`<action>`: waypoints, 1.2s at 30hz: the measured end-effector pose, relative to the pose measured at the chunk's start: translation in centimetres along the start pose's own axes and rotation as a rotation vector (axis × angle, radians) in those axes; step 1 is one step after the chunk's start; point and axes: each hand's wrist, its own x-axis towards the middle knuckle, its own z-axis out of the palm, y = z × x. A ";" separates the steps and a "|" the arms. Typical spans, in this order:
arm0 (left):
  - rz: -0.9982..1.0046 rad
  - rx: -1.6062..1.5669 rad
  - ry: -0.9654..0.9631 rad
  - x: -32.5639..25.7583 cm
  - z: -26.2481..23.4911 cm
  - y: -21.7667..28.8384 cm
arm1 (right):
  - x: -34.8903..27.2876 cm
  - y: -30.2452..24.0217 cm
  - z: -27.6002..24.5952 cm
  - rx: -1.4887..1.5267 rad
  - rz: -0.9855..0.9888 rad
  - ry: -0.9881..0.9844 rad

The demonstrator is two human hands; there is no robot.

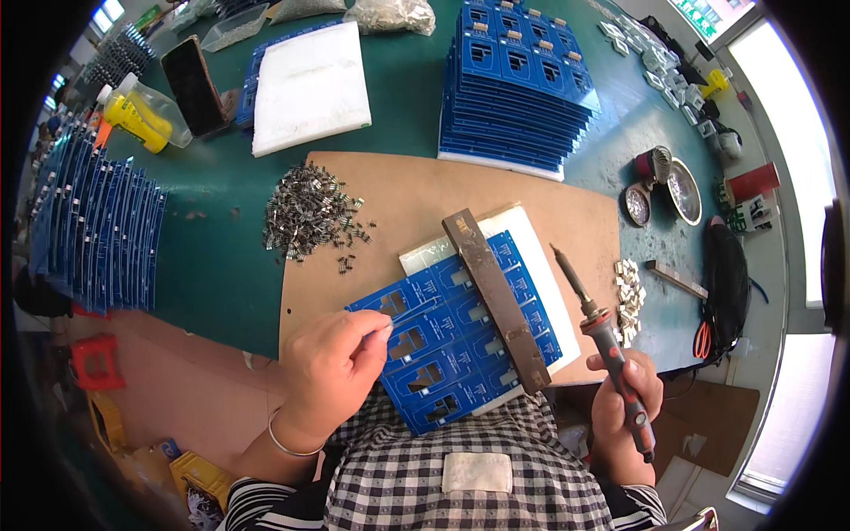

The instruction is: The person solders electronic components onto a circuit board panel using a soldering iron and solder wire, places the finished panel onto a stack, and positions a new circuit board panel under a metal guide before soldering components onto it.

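My right hand (630, 398) is wrapped round the handle of a soldering iron (606, 341), its tip pointing up and away, apart from the board. My left hand (329, 365) is closed in a pinch on a thin strand of solder wire (414, 311), which reaches over a blue circuit board panel (456, 354) with rectangular cutouts. The panel lies tilted in front of me, partly on a white foam pad (542, 252). A dark brown bar (498, 301) rests across the panel. The left fingertips are at the panel's left edge.
Loose small metal-legged components (310, 212) are heaped on the brown board (407, 190). Stacked blue panels (518, 97) stand behind; more panels (97, 230) stand at left. White connectors (629, 305), a solder spool (653, 165) and orange-handled scissors (702, 339) lie at right. A phone (193, 87) leans far left.
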 end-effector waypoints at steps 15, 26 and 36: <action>0.154 0.328 0.034 1.9 1.8 -0.2 | 2.8 0.4 3.7 0.416 0.232 -0.064; 0.176 0.345 0.021 2.0 2.9 -0.4 | 4.1 0.6 4.3 0.366 0.371 -0.148; 0.155 0.277 0.002 1.8 3.1 -0.8 | 3.9 1.6 5.2 0.437 0.274 -0.143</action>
